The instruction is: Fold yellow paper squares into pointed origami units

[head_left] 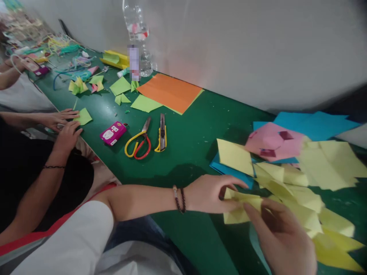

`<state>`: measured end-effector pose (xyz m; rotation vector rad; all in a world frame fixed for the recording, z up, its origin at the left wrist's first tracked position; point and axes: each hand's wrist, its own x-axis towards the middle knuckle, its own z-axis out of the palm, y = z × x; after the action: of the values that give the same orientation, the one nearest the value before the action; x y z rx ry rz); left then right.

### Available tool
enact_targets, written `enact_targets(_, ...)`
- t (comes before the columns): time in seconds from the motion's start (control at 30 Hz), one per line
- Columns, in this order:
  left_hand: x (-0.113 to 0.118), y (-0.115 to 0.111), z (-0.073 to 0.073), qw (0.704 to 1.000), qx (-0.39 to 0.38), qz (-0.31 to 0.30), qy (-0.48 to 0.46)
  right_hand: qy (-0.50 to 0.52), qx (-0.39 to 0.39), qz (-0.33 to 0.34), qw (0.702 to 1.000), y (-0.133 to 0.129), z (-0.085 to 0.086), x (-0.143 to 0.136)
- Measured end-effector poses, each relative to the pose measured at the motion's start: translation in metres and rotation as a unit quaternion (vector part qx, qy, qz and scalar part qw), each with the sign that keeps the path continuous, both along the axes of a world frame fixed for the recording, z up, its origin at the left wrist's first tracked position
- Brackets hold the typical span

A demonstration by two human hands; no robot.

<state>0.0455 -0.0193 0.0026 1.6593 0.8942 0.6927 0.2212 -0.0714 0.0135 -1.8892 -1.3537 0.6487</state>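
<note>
Between both hands is a folded piece of yellow paper [236, 217], held above the front part of the green table. My left hand [209, 193], with bracelets at its wrist, grips the paper from the left, fingers bent around its edge. My right hand [282, 233] pinches the same paper on its right side between thumb and fingers. Close by on the right lie several folded yellow paper pieces [304, 204]. A flat yellow square [235, 156] rests on blue paper just beyond my left hand. Behind these sits a pink folded paper shape [275, 141] with openings.
Scissors [139, 143], a yellow utility knife [162, 135] and a purple box [114, 133] lie mid-table. Orange paper [170, 91] and a plastic bottle [145, 57] are near the wall. A co-worker's hands [64, 126] press green paper [84, 116] at left. Blue sheets [312, 124] lie at right.
</note>
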Motion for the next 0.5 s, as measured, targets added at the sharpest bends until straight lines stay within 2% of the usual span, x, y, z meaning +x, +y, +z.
enact_targets(0.07, 0.000, -0.001, -0.001, 0.999, -0.039, 0.006, -0.029, 0.020, -0.019, -0.034, 0.999, 0.000, 0.002, -0.005)
enact_targets(0.13, 0.000, -0.001, -0.002, 0.998, -0.063, 0.000, -0.017, 0.049, -0.011, -0.040, 0.998, 0.001, 0.000, -0.009)
enact_targets(0.3, 0.000, 0.000, 0.002, 0.997, -0.077, 0.010, 0.010, 0.114, 0.007, 0.013, 0.993, 0.001, -0.009, -0.009)
enact_targets(0.5, 0.001, 0.001, 0.006, 0.995, -0.083, 0.029, 0.040, 0.104, 0.021, 0.056, 0.993, 0.000, -0.006, -0.004)
